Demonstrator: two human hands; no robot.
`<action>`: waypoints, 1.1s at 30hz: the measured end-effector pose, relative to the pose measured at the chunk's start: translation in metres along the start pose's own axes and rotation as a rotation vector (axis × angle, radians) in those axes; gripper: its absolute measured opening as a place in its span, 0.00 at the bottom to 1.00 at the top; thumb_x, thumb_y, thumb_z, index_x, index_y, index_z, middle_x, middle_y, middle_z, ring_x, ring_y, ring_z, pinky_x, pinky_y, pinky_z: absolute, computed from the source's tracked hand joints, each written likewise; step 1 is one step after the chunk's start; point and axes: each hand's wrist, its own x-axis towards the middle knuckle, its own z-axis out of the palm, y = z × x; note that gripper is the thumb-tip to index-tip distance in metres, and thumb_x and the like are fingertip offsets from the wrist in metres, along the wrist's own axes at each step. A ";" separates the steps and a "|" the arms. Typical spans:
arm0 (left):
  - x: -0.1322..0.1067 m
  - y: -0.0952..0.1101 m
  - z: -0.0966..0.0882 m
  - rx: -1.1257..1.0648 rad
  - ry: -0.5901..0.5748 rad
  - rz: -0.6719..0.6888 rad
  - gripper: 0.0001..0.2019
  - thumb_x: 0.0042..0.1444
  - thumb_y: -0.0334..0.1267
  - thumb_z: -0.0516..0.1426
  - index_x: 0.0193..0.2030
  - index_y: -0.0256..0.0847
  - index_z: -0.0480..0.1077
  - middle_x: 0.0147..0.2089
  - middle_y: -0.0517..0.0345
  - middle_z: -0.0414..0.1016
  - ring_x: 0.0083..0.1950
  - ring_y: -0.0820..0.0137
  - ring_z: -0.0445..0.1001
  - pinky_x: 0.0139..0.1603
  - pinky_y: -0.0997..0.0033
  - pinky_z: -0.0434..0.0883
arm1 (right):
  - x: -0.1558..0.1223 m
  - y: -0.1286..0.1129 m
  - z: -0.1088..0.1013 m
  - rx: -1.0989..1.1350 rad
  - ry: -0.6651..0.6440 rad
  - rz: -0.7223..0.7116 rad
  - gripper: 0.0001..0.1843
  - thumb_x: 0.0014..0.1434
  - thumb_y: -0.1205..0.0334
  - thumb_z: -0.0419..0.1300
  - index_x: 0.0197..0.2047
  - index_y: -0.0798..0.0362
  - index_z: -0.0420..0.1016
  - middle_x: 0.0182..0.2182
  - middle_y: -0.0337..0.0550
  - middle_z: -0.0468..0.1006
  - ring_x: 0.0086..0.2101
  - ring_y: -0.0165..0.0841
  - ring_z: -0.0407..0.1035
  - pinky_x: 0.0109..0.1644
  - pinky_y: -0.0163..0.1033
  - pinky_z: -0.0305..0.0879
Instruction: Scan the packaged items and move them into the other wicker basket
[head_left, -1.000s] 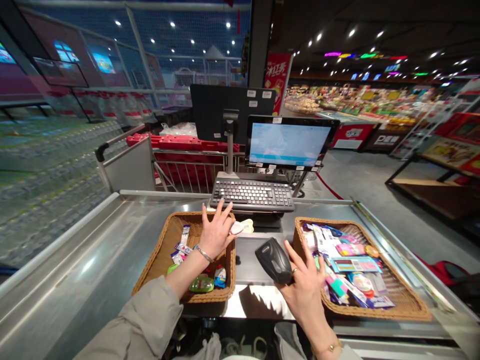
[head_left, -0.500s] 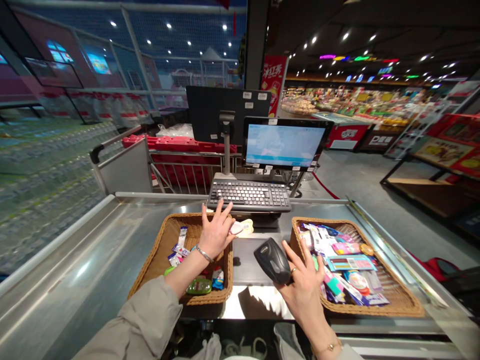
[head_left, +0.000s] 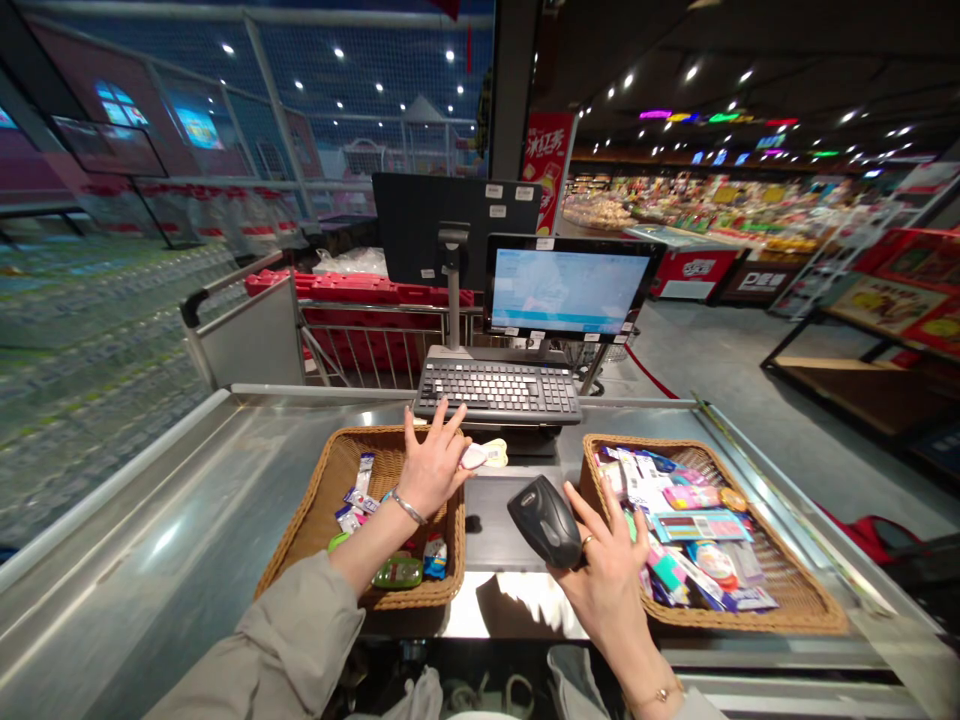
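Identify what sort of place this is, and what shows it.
Probably a supermarket checkout: a scanner in the right hand, a lit screen straight ahead, and long displays of goods in the background.

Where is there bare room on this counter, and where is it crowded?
The widest bare patch is the counter between its left rim and the left basket. A smaller one lies between the baskets, left of the scanner. Crowded: the right basket, mostly covered by packets, and around the left hand, near the keyboard.
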 end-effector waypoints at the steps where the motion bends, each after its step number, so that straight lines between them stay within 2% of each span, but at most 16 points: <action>1: 0.000 0.000 0.000 -0.002 0.002 0.001 0.15 0.51 0.42 0.65 0.45 0.43 0.72 0.70 0.46 0.56 0.73 0.46 0.47 0.65 0.22 0.34 | 0.000 0.000 0.000 0.001 0.002 0.003 0.06 0.53 0.62 0.60 0.37 0.48 0.74 0.58 0.41 0.71 0.67 0.49 0.46 0.65 0.66 0.39; 12: -0.001 0.001 0.001 -0.005 0.009 0.012 0.14 0.52 0.41 0.64 0.44 0.43 0.72 0.70 0.46 0.57 0.72 0.45 0.48 0.65 0.21 0.34 | 0.001 -0.002 -0.002 0.005 0.018 0.000 0.03 0.54 0.61 0.59 0.33 0.50 0.74 0.57 0.43 0.73 0.67 0.48 0.46 0.66 0.66 0.37; 25: 0.002 0.005 0.002 -0.004 -0.017 0.016 0.14 0.52 0.42 0.64 0.45 0.43 0.71 0.71 0.47 0.56 0.73 0.46 0.47 0.65 0.22 0.33 | -0.003 0.004 -0.001 0.010 0.045 -0.004 0.07 0.54 0.62 0.60 0.38 0.48 0.74 0.57 0.42 0.73 0.66 0.50 0.50 0.64 0.66 0.40; 33: 0.017 0.020 0.009 -0.044 -0.001 0.077 0.13 0.54 0.42 0.63 0.45 0.42 0.72 0.69 0.44 0.58 0.72 0.45 0.49 0.64 0.22 0.32 | -0.010 0.009 -0.010 0.014 0.120 0.100 0.06 0.56 0.63 0.58 0.37 0.49 0.76 0.56 0.42 0.74 0.65 0.48 0.51 0.65 0.64 0.38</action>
